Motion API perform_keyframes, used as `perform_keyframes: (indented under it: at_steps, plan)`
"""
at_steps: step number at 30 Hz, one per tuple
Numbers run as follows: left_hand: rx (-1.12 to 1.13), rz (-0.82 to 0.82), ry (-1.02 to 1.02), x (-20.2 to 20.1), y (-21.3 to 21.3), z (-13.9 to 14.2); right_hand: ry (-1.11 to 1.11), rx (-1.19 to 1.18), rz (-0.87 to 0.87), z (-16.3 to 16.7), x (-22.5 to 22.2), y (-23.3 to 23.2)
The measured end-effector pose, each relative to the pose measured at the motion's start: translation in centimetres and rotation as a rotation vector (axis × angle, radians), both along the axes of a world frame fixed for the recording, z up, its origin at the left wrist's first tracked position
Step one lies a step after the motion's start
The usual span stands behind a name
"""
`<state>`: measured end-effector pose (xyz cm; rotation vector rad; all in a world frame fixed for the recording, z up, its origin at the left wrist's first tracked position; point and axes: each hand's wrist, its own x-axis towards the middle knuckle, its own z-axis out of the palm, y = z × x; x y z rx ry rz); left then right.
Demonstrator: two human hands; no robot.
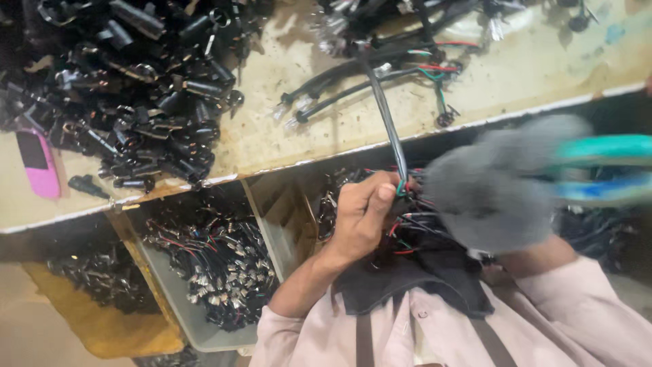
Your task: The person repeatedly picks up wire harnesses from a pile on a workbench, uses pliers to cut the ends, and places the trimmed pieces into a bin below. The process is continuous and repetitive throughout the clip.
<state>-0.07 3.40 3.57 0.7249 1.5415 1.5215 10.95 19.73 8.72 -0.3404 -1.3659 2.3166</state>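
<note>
Black sheathed cable, thin and round, with red and green inner wires showing at its lower end, is pinched in the left hand; grip clenched on it, thumb and fingers closed just below the desk edge. Long axis runs steeply, lower end at the fist, upper end pointing up and slightly left onto the worn beige desk, where it meets more black cables with coloured leads. Held taut like that it probably keeps the wire ends steady for the other hand. Right hand wears a grey fabric glove, heavily blurred, just beside the fist; teal handles of a tool stick out rightward; its grip I cannot tell. Black connector pile covers the desk's left. Grey bin of wired pieces sits below.
</note>
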Motion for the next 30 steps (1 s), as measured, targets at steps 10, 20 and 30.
perform_keyframes:
  at_steps: [10,20,30]
  plan:
    - [0.002,-0.410,0.792,0.0,1.8,3.9,-0.133,0.240,-0.373,-0.3,-2.7,4.7]
    - [-0.292,-0.137,1.369,-10.0,2.2,4.3,-0.374,1.701,-0.136,0.7,-4.1,7.3]
    - [-0.414,-0.111,2.018,-27.0,3.1,-4.8,-0.732,1.593,0.324,-5.0,-3.3,4.4]
